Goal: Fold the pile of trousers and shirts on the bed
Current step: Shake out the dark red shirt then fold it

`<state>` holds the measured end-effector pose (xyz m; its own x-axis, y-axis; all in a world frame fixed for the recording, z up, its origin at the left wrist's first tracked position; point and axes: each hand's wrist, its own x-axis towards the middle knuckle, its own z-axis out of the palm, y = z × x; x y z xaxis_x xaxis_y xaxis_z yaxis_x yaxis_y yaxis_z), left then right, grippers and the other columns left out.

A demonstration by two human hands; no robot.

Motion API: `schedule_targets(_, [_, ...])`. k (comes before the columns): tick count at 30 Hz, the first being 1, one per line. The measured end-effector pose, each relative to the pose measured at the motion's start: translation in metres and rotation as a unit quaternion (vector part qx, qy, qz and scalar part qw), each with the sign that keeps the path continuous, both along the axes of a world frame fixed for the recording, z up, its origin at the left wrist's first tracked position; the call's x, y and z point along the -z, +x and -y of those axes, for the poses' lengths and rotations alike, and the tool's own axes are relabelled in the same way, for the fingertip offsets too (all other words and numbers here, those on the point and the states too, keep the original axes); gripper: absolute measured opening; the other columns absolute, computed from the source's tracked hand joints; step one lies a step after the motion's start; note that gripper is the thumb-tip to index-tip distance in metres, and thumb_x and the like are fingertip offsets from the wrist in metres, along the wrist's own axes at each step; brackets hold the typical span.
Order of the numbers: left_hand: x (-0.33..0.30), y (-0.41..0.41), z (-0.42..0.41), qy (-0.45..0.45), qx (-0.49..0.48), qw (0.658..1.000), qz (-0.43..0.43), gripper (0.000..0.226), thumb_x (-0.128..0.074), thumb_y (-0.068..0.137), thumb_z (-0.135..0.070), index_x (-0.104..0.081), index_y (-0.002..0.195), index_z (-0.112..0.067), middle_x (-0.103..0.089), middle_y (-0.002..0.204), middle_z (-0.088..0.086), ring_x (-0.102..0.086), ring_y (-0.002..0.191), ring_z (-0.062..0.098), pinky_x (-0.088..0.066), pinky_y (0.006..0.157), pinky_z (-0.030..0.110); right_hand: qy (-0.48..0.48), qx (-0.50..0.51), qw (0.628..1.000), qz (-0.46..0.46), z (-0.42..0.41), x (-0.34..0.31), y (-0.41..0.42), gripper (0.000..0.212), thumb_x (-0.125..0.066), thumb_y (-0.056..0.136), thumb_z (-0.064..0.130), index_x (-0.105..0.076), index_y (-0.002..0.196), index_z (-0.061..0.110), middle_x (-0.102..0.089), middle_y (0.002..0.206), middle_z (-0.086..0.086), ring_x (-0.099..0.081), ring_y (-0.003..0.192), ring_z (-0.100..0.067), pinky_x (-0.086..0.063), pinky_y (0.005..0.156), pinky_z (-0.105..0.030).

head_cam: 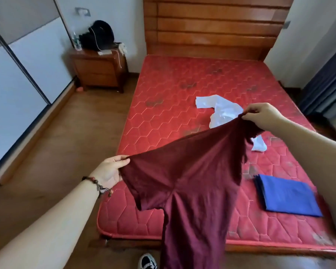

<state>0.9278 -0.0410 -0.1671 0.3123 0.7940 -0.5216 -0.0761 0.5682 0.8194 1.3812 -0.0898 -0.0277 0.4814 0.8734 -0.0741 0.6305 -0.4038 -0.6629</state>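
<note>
A person stands at the foot corner of the bed (182, 78), holding a dark red shirt (186, 171) up in the air between both hands. The left hand (109, 171) pinches one shoulder of the shirt, its fingers (122, 162) closed on the cloth beside a short sleeve that hangs down. The right hand (260, 115) pinches the other shoulder, raised higher and farther out over the mattress, its fingers clamped on a bunched edge of the fabric. The body of the shirt hangs from this stretched top line, down past the edge of the bed toward the floor (56, 142), where the tip of a shoe (147, 261) shows.

As for progress, one blue garment (287, 197) lies folded flat in a neat rectangle on the near right part of the mattress, so that piece looks finished. A white garment (219, 109) lies crumpled near the middle of the bed, partly hidden behind the red shirt and right hand, and appears not yet folded. The red shirt itself is only spread open, with no fold made in it. So by this view roughly one item is done, one is in hand and at least one waits.

A wooden nightstand (99, 70) with a black bag (99, 35) on top stands beside the headboard.
</note>
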Motion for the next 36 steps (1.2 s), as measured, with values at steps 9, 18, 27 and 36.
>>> schedule_targets(9, [0.174,0.064,-0.094,-0.077,-0.088,0.991,-0.069,0.018,-0.051,0.095,0.003,-0.065,0.091,-0.007,-0.073,0.077,0.007,-0.071,0.067,0.014,-0.058,0.056,0.028,-0.034,-0.013,0.999,-0.021,-0.13,0.231,0.046,0.012,-0.065,0.084,0.005,-0.07,0.091,0.014,-0.064,0.082,-0.005,-0.058,0.077,-0.022,-0.051,0.075,-0.039])
schedule_targets(18, [0.279,0.094,-0.177,-0.018,-0.173,0.977,-0.12,0.02,-0.059,0.091,-0.001,-0.073,0.083,-0.013,-0.073,0.084,0.012,-0.071,0.076,0.023,-0.059,0.07,0.035,-0.022,-0.062,0.997,0.041,-0.241,0.378,0.087,0.013,-0.061,0.086,0.012,-0.069,0.094,0.017,-0.068,0.094,-0.004,-0.061,0.095,-0.027,-0.047,0.087,-0.036])
schedule_targets(27, [0.322,0.123,-0.254,0.125,-0.097,0.907,-0.39,0.024,-0.064,0.088,-0.02,-0.068,0.111,-0.023,-0.068,0.112,-0.001,-0.062,0.107,0.02,-0.047,0.098,0.039,-0.061,-0.098,0.988,0.106,-0.325,0.421,0.102,0.044,-0.068,0.085,0.024,-0.057,0.127,0.015,-0.058,0.123,-0.013,-0.054,0.112,-0.033,-0.044,0.096,-0.04])
schedule_targets(36, [0.359,0.199,-0.288,0.312,0.155,0.752,-0.56,0.053,-0.06,0.089,-0.041,-0.051,0.133,-0.015,-0.054,0.135,0.005,-0.047,0.126,0.025,-0.038,0.104,0.038,-0.086,-0.268,0.941,0.19,-0.336,0.476,0.063,0.048,-0.064,0.089,0.026,-0.053,0.136,0.021,-0.042,0.146,-0.008,-0.037,0.135,-0.028,-0.03,0.112,-0.039])
